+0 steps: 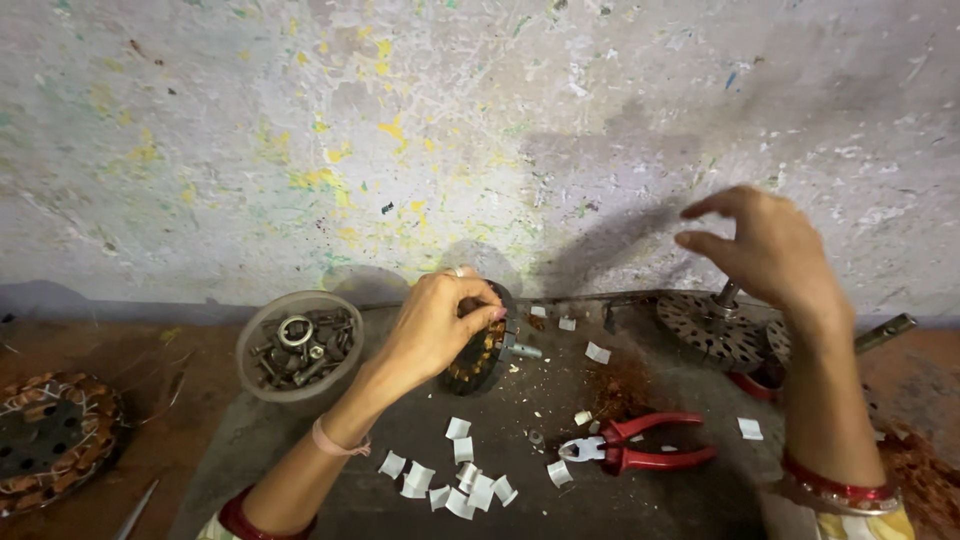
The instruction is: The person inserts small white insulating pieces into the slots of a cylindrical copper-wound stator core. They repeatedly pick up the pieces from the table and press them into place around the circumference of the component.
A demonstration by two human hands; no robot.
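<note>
My left hand [440, 325] grips a round motor stator [485, 350] with copper windings, held on edge on a dark mat [380, 515]; a short shaft sticks out of its right side. My right hand [770, 250] is raised above the bench with fingers apart and nothing in it, over a perforated metal disc [705, 330]. Red-handled pliers [630, 450] lie on the mat between my arms. Several small white paper slips [455, 480] are scattered near my left forearm.
A round bowl [300, 345] of nuts, bolts and washers stands left of the stator. Another wound stator [50, 440] lies at the far left on the brown floor. A paint-speckled wall [450, 130] rises just behind. A metal rod [885, 332] lies at the right.
</note>
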